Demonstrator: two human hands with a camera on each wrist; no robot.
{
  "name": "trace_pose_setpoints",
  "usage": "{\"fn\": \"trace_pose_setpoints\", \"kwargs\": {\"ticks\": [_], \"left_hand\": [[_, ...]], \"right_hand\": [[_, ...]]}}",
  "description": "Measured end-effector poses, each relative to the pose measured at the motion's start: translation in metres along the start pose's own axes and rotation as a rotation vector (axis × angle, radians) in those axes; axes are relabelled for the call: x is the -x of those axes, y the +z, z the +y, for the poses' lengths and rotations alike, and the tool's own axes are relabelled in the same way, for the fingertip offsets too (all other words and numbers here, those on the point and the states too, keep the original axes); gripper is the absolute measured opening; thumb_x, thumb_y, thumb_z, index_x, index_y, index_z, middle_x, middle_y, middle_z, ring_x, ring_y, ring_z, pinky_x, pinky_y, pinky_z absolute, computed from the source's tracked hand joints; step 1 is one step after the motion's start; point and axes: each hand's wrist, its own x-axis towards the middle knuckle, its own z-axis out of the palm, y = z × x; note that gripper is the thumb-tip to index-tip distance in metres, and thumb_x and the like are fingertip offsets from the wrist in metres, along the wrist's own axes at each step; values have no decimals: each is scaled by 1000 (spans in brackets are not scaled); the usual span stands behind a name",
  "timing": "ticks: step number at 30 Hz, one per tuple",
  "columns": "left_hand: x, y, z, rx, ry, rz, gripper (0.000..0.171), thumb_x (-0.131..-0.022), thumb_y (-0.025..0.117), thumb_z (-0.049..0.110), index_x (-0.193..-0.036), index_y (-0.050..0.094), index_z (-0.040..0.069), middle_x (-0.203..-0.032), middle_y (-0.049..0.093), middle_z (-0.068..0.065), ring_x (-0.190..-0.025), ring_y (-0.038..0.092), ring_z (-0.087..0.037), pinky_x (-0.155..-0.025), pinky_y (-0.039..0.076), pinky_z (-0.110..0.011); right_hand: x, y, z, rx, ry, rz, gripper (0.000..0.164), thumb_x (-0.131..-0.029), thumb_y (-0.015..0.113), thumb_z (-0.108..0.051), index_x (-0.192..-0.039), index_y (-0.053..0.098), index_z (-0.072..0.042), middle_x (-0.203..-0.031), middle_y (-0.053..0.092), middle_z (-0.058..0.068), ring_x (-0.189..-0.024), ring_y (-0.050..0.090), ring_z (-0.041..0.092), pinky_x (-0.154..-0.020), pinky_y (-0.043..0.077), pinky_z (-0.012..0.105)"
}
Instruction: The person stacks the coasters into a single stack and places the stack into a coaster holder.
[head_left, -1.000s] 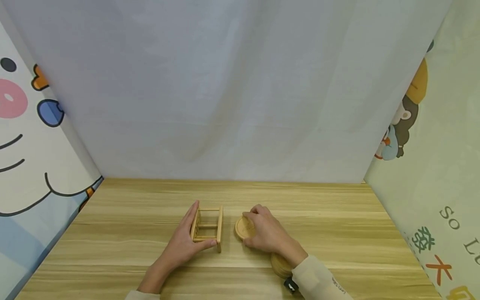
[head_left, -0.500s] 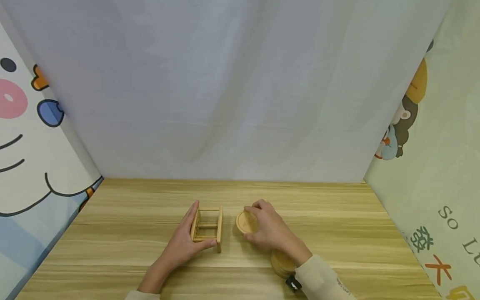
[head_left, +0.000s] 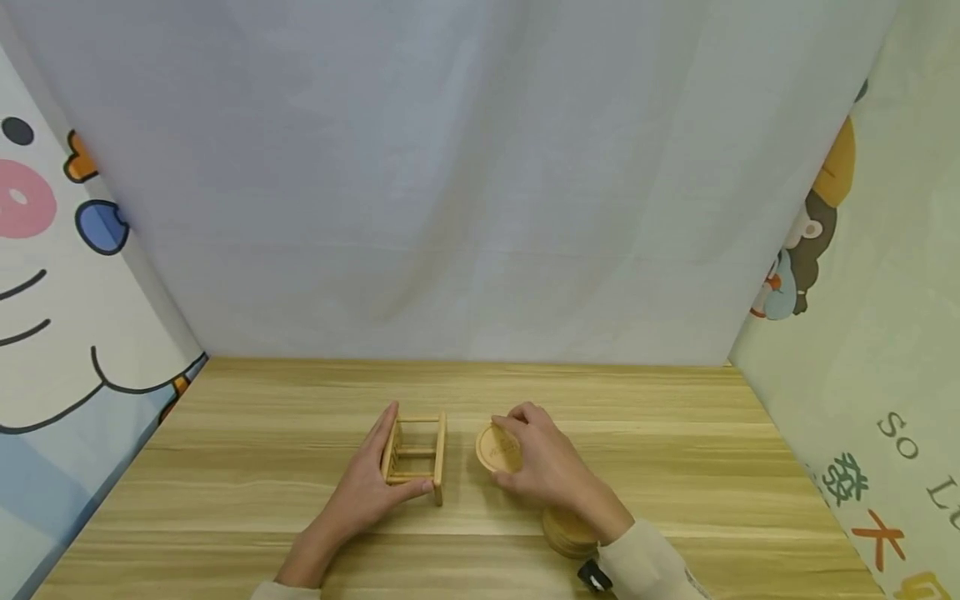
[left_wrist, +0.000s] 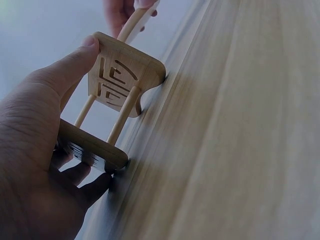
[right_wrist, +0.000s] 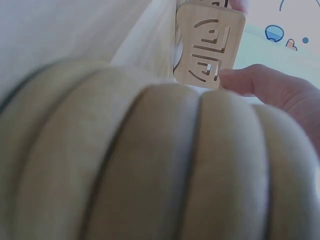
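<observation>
My left hand (head_left: pixel 367 479) grips a small wooden rack (head_left: pixel 438 458), thumb and fingers around its two end panels. In the left wrist view the panels show cut-out line patterns, with thin rods (left_wrist: pixel 125 115) joining them. To the right, my right hand (head_left: pixel 546 457) pinches a round wooden coaster (head_left: pixel 497 448) by its edge. The coaster's engraved face shows in the head view, and a gap separates it from the rack. Below my right wrist sits a stack of round wooden coasters (head_left: pixel 564 533), partly hidden by the forearm; the stack (right_wrist: pixel 150 165) fills the right wrist view's foreground.
The wood-grain table (head_left: pixel 300 392) runs back to a pale grey curtain (head_left: pixel 465 208). Cartoon-printed sheets stand on both sides, a white and blue one (head_left: pixel 67 333) at left and a light green one (head_left: pixel 862 350) at right.
My right hand has shifted slightly to the right with the coaster, and its forearm and sleeve have moved the same way. The left hand and the rack look unmoved.
</observation>
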Motion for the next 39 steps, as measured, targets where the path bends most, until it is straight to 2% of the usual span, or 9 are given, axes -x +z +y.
{"fn": "trace_pose_setpoints", "kwargs": {"ticks": [11, 25, 39], "left_hand": [[-1, 1, -2, 10, 3, 3, 132, -84, 99, 44, -180, 13, 12, -184, 16, -22, -167, 18, -48, -132, 21, -67], [-2, 2, -2, 19, 7, -5, 133, -84, 99, 43, -180, 12, 12, -184, 15, -23, -167, 17, -49, -131, 21, -70], [-1, 2, -4, 29, -5, -3, 133, -84, 99, 45, -180, 13, 11, -184, 15, -21, -167, 18, -48, -131, 22, -70]], "right_hand": [[17, -10, 0, -1, 6, 82, 77, -78, 96, -16, -148, 69, 1, -139, 61, 14, -131, 57, 33, -105, 58, 51], [41, -22, 3, 17, -13, 119, 73, -79, 95, -15, -146, 71, 0, -134, 61, 9, -124, 57, 28, -99, 58, 48], [60, -30, 11, 30, 5, 163, 72, -74, 93, -14, -143, 74, -3, -131, 61, 4, -123, 57, 24, -97, 59, 43]]}}
